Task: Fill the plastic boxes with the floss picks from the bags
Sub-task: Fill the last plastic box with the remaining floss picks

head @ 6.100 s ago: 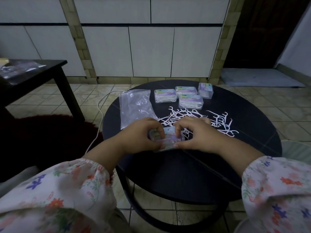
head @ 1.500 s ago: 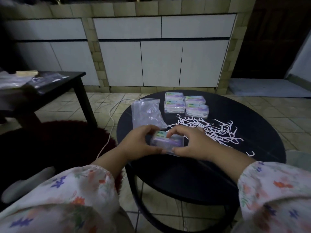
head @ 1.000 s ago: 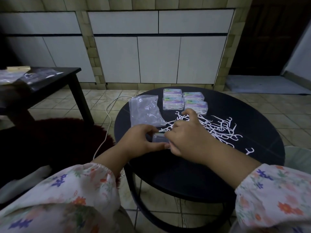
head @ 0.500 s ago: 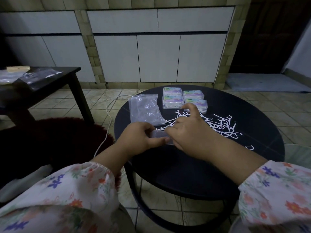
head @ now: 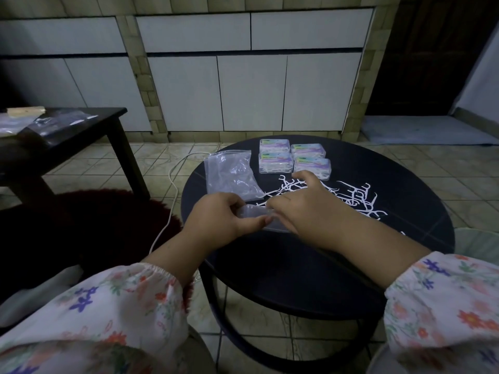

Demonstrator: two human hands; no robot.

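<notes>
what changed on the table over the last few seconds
The right hand let go of the small plastic box end and reached forward into the loose floss picks, index finger stretched out. The box's printed label no longer faces up; a clear side shows. Earlier still, one upright box at the back was laid into the group of four boxes. The left hand still grips the box; the bag stayed put.

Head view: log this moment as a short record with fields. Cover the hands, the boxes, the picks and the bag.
surface: round black table
left hand: grips the clear box at its left end
right hand: over the box's right end, fingers curled; grip itself hidden
boxes at the back: four, lids shut, grouped two by two
loose floss picks: scattered white pile, right of the hands
plastic bag: lies flat, left of the four boxes
side table: on the left, with more bags
</notes>
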